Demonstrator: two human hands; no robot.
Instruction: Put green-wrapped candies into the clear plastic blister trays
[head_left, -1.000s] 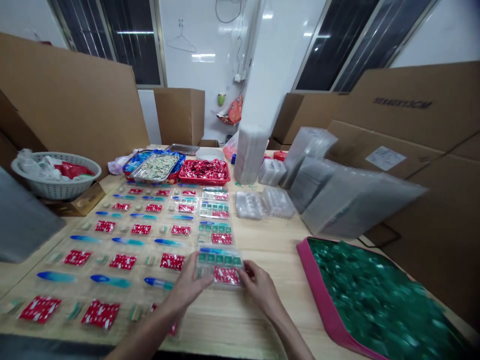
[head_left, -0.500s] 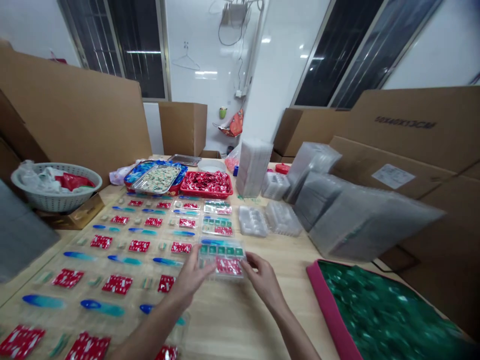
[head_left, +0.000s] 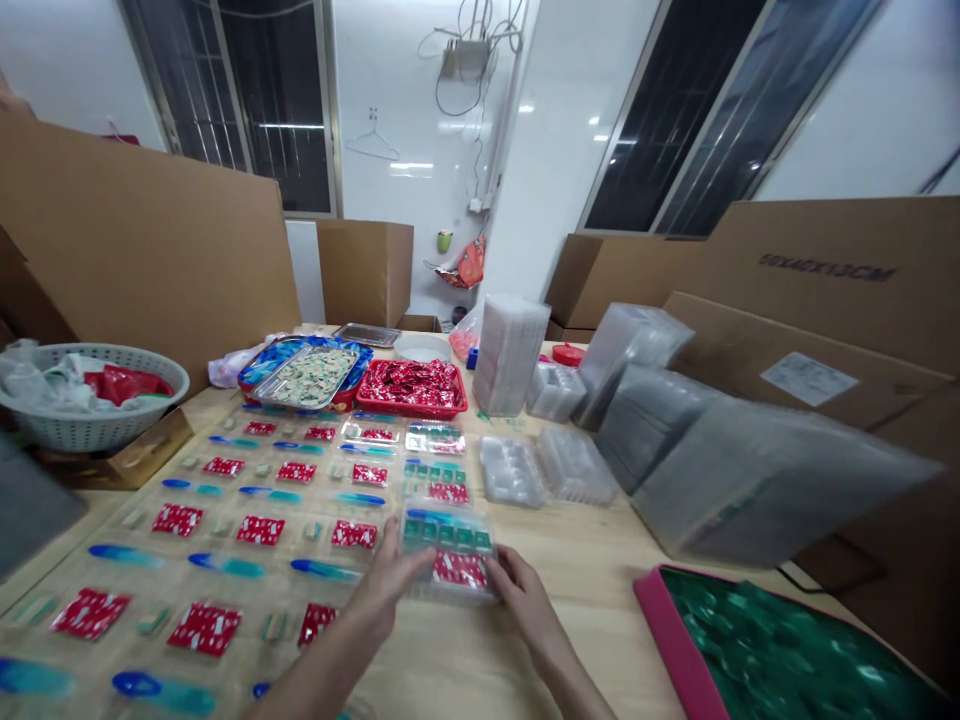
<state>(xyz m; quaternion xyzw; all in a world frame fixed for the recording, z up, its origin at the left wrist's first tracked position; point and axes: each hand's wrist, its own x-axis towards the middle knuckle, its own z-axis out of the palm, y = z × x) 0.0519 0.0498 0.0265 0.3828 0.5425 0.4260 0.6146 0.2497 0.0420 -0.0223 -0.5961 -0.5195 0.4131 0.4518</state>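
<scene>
At the near end of the rightmost column of filled packs on the tabletop (head_left: 592, 570), a clear plastic tray (head_left: 466, 595) sits between two bare hands. The left hand (head_left: 390, 578) grips its left side, thumb reaching over the near left corner; the right hand (head_left: 521, 588) pinches the right edge with bent fingers. Whether the tray rests on the wood or is slightly raised, I cannot tell. Inside it lie a blue piece (head_left: 429, 517) along the far side, a row of green squares (head_left: 450, 536) across the middle and a red packet (head_left: 460, 569) nearer the person.

The step in hand looks like steadying or lining up this one tray, since the trays directly beyond it also carry green squares, while those I can make out in the columns to the left show none. The next move, I judge, calls for an even, light hold on both sides, keeping the tray level so its small contents do not slide.

To the right stands a pink bin (head_left: 670, 640) of loose green pieces; beyond the hands, clear moulded trays (head_left: 511, 470) lie near a red basket (head_left: 373, 402) of packets.
</scene>
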